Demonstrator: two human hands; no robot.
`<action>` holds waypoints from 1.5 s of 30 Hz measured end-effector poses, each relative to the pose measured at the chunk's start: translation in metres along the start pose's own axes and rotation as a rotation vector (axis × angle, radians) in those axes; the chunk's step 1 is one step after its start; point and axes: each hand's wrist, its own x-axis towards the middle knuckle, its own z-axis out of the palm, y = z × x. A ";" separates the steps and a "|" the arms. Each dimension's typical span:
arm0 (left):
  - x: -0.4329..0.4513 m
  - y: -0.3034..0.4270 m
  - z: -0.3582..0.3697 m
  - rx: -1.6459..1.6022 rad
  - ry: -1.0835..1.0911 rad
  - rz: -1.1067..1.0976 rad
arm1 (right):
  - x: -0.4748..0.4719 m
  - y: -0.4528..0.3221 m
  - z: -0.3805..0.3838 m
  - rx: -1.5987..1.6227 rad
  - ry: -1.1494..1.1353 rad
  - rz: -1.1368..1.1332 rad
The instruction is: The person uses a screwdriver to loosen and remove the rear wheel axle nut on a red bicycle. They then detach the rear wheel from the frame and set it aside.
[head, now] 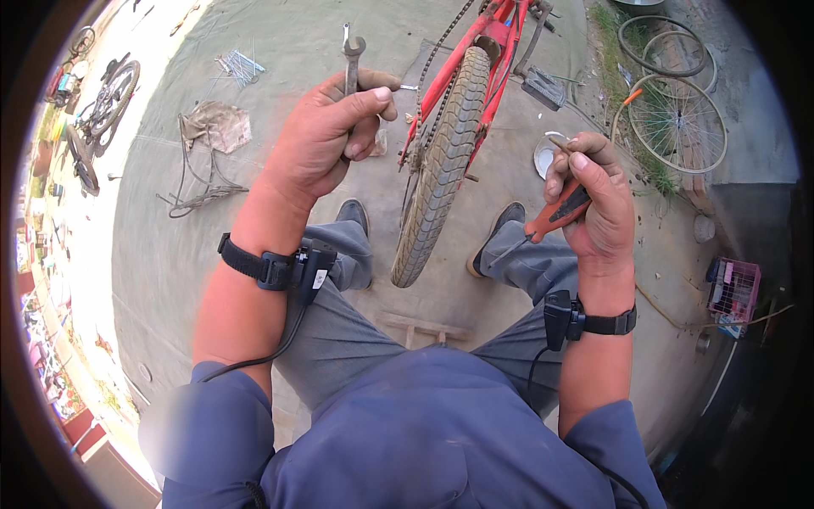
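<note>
My left hand (337,130) is closed around an open-end wrench (353,60), its jaw pointing up and away from me. A thin silver tip shows behind the jaw; I cannot tell whether it is a separate tool. In my right hand (604,203) is a screwdriver (559,213) with a red and black handle, its shaft angled down to the left. The thumb and fingers also pinch a small brown rod-like piece (561,146). Between my hands stands a red bicycle frame (439,79) with a dusty rear tyre (445,159), a chain (448,32) and a pedal (544,88).
Loose spokes (240,68), a dirty cloth (222,127) and bent cable loops (203,198) lie left on the ground sheet. A white dish (545,156) sits behind my right hand. Bicycle wheels (724,121) and a pink wire basket (753,286) are at right; another bicycle (117,95) is far left.
</note>
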 end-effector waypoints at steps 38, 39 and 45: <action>-0.241 -0.149 -0.208 -0.151 1.010 -0.435 | 0.047 0.005 0.166 -0.158 -0.372 -0.049; -0.241 -0.153 -0.210 -0.156 1.017 -0.425 | 0.049 0.007 0.170 -0.143 -0.357 -0.057; -0.223 -0.126 -0.195 -0.169 1.035 -0.212 | 0.054 0.016 0.215 -0.148 -0.392 -0.082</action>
